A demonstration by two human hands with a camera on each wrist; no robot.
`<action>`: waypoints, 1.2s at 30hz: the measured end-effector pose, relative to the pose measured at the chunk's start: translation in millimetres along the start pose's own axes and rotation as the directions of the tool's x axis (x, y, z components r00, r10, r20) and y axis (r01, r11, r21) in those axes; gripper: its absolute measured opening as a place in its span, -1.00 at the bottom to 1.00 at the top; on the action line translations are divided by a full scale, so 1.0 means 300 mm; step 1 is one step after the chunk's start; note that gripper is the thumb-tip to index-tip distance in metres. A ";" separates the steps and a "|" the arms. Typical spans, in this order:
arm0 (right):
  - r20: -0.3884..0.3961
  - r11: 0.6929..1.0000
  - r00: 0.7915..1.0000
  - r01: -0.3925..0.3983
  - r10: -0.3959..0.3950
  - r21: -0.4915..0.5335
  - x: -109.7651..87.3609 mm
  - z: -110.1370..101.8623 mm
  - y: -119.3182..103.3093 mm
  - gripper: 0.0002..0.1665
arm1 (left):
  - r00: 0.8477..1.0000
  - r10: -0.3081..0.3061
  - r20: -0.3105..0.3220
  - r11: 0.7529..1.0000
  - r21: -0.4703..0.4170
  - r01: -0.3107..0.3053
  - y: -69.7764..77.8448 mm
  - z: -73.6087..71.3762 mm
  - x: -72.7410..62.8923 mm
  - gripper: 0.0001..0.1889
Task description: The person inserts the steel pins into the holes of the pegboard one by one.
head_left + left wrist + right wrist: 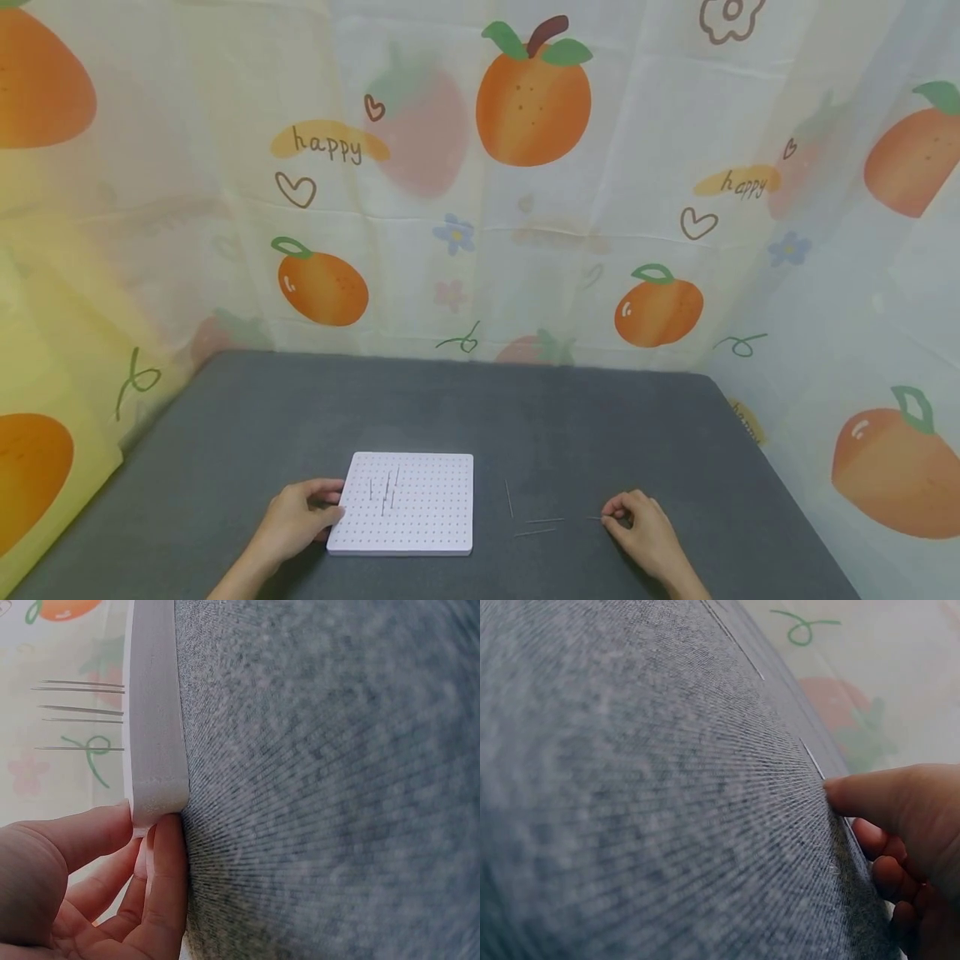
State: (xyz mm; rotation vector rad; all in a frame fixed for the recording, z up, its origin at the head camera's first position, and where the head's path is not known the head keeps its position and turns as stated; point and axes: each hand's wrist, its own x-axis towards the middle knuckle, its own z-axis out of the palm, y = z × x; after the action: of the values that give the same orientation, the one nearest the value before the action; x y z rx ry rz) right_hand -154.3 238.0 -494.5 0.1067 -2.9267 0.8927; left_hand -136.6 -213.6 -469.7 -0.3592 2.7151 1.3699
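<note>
A white square board (438, 521) dotted with small holes lies flat on the table, and several thin metal needles (81, 719) stand up from its left half. My left hand (296, 517) holds the board's left edge, thumb (97, 829) at the top face and fingers curled against the side. To the right of the board, my right hand (641, 529) rests low at the tabletop. Its thumb and forefinger pinch one end of a thin needle (811, 757), whose free end points left towards the board.
Three loose needles, one of them upright in the head view (509, 500), lie on the dark grey tabletop (525, 425) between the board and my right hand. A fruit-patterned curtain (525, 217) hangs behind the table and along both sides.
</note>
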 end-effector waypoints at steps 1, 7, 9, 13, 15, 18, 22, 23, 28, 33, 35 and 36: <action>-0.004 1.000 1.000 0.006 -0.007 -0.003 0.001 0.001 0.000 -0.80 | 1.000 0.000 -0.001 1.000 -0.004 0.000 -0.001 0.000 0.000 -0.57; -0.003 0.999 0.999 0.032 -0.032 -0.012 0.009 0.000 -0.006 -0.80 | 1.000 0.001 -0.006 1.000 -0.009 -0.001 -0.008 -0.003 -0.001 -0.58; 0.008 0.999 1.000 0.027 -0.027 -0.017 0.012 0.000 -0.007 -0.80 | 1.000 0.003 -0.003 1.000 -0.006 -0.003 -0.010 -0.004 -0.001 -0.58; 0.023 0.999 1.000 0.014 -0.014 -0.028 0.015 0.001 -0.009 -0.81 | 1.000 0.004 0.001 1.000 -0.006 -0.004 -0.013 -0.005 -0.004 -0.57; 0.021 1.000 1.000 0.009 -0.009 -0.028 0.016 0.003 -0.009 -0.81 | 1.000 0.003 0.000 1.000 -0.010 -0.003 -0.014 -0.005 -0.005 -0.58; 0.020 1.000 1.000 0.000 0.000 -0.017 0.015 0.003 -0.010 -0.83 | 1.000 0.000 -0.001 1.000 -0.015 0.000 -0.016 -0.005 -0.006 -0.58; 0.022 1.000 1.000 -0.019 0.019 -0.002 0.017 0.002 -0.013 -0.86 | 1.000 0.002 -0.006 1.000 -0.018 -0.002 -0.017 -0.004 -0.002 -0.58; 0.023 1.000 0.999 -0.023 0.023 0.001 0.018 0.002 -0.014 -0.87 | 1.000 0.004 -0.007 1.000 -0.017 -0.004 -0.017 -0.003 -0.001 -0.58; 0.045 0.998 0.998 -0.052 0.050 0.025 0.030 0.006 -0.023 -0.92 | 1.000 0.013 -0.008 1.000 -0.028 -0.013 -0.016 0.003 0.005 -0.58; 0.063 0.993 0.996 -0.064 0.058 0.095 0.047 0.016 -0.048 -0.90 | 1.000 0.011 -0.010 1.000 -0.025 -0.012 -0.013 0.003 0.005 -0.58; 0.070 0.989 0.996 -0.059 0.050 0.134 0.052 0.018 -0.065 -0.90 | 1.000 0.017 -0.008 1.000 -0.024 -0.018 -0.013 0.003 0.006 -0.58; 0.071 0.985 0.997 -0.052 0.040 0.162 0.054 0.020 -0.075 -0.92 | 1.000 0.016 -0.008 1.000 -0.022 -0.016 -0.011 0.003 0.005 -0.58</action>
State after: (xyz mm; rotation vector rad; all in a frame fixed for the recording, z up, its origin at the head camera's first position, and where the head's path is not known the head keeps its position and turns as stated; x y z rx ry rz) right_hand -168.8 215.4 -485.3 0.0810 -2.9237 1.1590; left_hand -137.4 -215.1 -473.1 -0.3454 2.7171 1.4067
